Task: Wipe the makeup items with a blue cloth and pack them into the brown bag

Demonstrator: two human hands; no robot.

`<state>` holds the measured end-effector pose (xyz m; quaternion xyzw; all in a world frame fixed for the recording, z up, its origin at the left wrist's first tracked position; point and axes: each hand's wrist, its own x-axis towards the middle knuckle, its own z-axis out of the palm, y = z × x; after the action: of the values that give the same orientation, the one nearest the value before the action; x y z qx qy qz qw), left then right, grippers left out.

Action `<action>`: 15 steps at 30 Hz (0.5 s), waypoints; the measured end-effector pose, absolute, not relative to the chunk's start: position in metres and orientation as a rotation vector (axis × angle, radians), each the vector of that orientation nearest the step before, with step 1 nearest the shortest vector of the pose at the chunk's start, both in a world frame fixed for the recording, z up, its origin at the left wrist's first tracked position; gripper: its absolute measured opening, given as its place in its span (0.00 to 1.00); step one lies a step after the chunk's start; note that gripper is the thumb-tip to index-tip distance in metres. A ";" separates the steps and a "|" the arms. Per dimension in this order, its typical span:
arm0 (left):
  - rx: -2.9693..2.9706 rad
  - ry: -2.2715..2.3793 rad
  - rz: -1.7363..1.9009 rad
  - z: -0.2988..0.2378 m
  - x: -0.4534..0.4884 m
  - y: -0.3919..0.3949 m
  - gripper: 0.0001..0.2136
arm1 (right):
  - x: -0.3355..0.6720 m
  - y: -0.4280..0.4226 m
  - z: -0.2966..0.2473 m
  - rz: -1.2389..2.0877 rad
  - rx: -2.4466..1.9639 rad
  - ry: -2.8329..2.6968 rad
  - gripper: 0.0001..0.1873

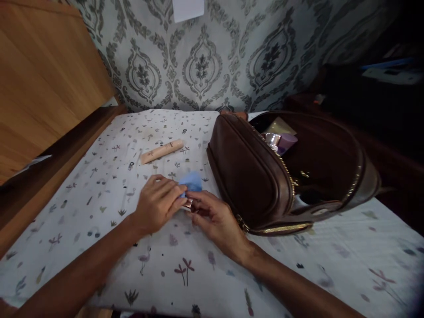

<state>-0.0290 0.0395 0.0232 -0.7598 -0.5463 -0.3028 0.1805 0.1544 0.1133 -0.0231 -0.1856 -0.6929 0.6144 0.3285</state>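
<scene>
- Grip, right: my right hand (220, 221) is closed in a narrow pinch, thumb and fingers on a small shiny item (188, 204). Its far end is hidden, so I cannot say exactly what it is.
- Grip, left: my left hand (159, 198) is bent over the near edge of a blue cloth (192, 180), fingertips meeting the same item. How firmly they press is not shown.
- Location: cloth and item are together between my two hands, above the printed tablecloth (99, 212), just left of the bag and nearer to me than the tube.
- Complete, as found: the brown bag (248, 168) is unzipped and gaping, and the small item is outside it, in hand.
- In progress: cloth and item are being worked together. I judge this stage unfinished, since both hands are engaged and neither piece has been set down.
- Set apart: a peach tube (162, 151) lies flat on the tablecloth, beyond my hands and touching neither. Whether it has been attended to cannot be established.
- Outstanding, in my judgement: a purple item (287, 141) and a pale gold item (281, 126) sit inside the bag, untouched by either hand. The bag's depth is dark; a full count is not possible.
- Finding: partway at most, with one piece in hand.
</scene>
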 end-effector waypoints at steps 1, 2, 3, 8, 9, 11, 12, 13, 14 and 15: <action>-2.182 -1.578 -0.810 0.021 -0.028 0.041 0.13 | 0.155 0.113 -0.022 1.528 -0.459 -1.852 0.19; -2.196 -1.653 -0.773 0.019 -0.031 0.042 0.14 | 0.157 0.113 -0.021 1.469 -0.435 -1.889 0.19; -2.196 -1.763 -0.750 0.017 -0.036 0.045 0.16 | 0.158 0.114 -0.020 1.430 -0.414 -1.921 0.20; -2.156 -2.153 -0.734 0.013 -0.070 0.055 0.23 | 0.159 0.116 -0.016 1.404 -0.389 -1.947 0.19; -2.161 -2.159 -0.742 0.013 -0.073 0.056 0.23 | 0.159 0.117 -0.016 1.423 -0.389 -1.930 0.16; -2.160 -2.149 -0.777 0.013 -0.074 0.055 0.22 | 0.159 0.117 -0.017 1.451 -0.391 -1.894 0.12; -2.144 -2.140 -0.809 0.013 -0.073 0.054 0.21 | 0.159 0.118 -0.017 1.468 -0.407 -1.878 0.11; -2.122 -2.128 -0.846 0.013 -0.071 0.053 0.21 | 0.159 0.117 -0.017 1.494 -0.437 -1.856 0.13; -2.091 -2.109 -0.890 0.012 -0.069 0.052 0.20 | 0.159 0.117 -0.018 1.532 -0.478 -1.829 0.16; -2.052 -2.085 -0.941 0.012 -0.068 0.051 0.20 | 0.159 0.117 -0.018 1.580 -0.521 -1.798 0.20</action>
<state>-0.0681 0.0505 0.0123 -0.6674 -0.6781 -0.3060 0.0342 0.1593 0.1166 -0.0176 -0.1999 -0.6906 0.6067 0.3392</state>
